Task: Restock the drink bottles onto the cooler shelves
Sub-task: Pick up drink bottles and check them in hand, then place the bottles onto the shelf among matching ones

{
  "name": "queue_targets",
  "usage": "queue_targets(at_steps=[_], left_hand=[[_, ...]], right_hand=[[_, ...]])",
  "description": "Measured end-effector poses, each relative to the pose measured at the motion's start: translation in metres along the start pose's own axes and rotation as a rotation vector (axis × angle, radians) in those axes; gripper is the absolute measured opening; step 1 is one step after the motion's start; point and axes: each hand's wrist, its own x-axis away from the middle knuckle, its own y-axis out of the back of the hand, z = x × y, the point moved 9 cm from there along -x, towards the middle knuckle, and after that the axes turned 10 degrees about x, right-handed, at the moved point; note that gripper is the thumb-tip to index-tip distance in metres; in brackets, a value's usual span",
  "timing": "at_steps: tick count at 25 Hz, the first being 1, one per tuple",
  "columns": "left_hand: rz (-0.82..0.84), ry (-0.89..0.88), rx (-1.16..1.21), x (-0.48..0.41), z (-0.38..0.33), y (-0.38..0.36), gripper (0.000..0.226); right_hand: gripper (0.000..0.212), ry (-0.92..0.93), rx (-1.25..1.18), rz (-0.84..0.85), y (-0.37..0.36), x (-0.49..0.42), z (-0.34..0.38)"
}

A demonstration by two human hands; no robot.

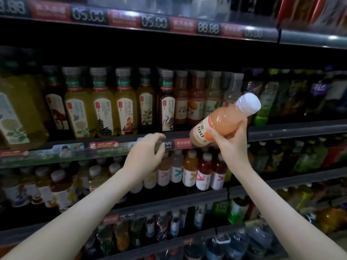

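At nine o'clock in our view, the yellow tea bottles (101, 102) stand upright in a full row on the middle shelf, behind its price rail (105, 147). Just in front of that rail, our left hand (144, 152) hangs with its fingers loosely curled. It is blurred, but we can make out nothing in it.

At three o'clock from that hand is the pink bottle (221, 121). It is off the shelf, in the air in front of the rail, and tilted so that its white cap (248, 104) points to two o'clock and its base to eight. Our right hand (231, 143) grips it from below, with the fingers wrapped round the clear shoulder just above the label.

We judge the bottle full, so it has real weight for its size. The plastic wall looks stiff enough for a firm squeeze, but smooth, and it may be damp from the cooler. A grip round the mid-body would control it better than one by the cap. The free hand could steady the base as we stand it up.

Bottles of a similar shape (196, 98) stand at eleven o'clock from it, and that looks like the row for it. Whether there is a gap, we cannot tell. Small bottles (189, 171) line the shelf at six o'clock.
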Motion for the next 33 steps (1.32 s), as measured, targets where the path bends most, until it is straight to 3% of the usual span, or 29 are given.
queue_targets(at_steps=[4, 8, 12, 14, 19, 27, 31, 33], left_hand=[[-0.211, 0.077, -0.022, -0.06, -0.014, -0.004, 0.044], [-0.11, 0.218, -0.132, -0.089, -0.002, -0.026, 0.073], [-0.087, 0.246, -0.144, -0.105, 0.007, -0.034, 0.085], [-0.109, 0.236, -0.14, -0.109, 0.01, -0.034, 0.089], [-0.136, 0.247, -0.139, -0.111, 0.017, -0.038, 0.095], [-0.085, 0.218, -0.143, -0.116, 0.021, -0.036, 0.099], [-0.139, 0.239, -0.296, -0.109, 0.011, -0.031, 0.101], [-0.166, 0.138, -0.389, -0.104, -0.011, -0.038, 0.103]], right_hand=[[0.074, 0.086, -0.017, 0.043, 0.002, -0.064, -0.012], [0.071, -0.032, -0.007, 0.205, -0.032, -0.109, -0.035], [0.061, -0.156, 0.002, 0.323, -0.054, -0.142, -0.054], [0.054, -0.152, 0.037, 0.378, -0.062, -0.15, -0.053], [0.064, -0.064, 0.166, 0.489, -0.095, -0.142, -0.043], [0.096, 0.011, 0.33, 0.505, -0.13, -0.133, -0.034], [0.085, 0.063, 0.506, 0.463, -0.12, -0.122, -0.025], [0.071, 0.078, 0.491, 0.426, -0.105, -0.111, -0.02]])
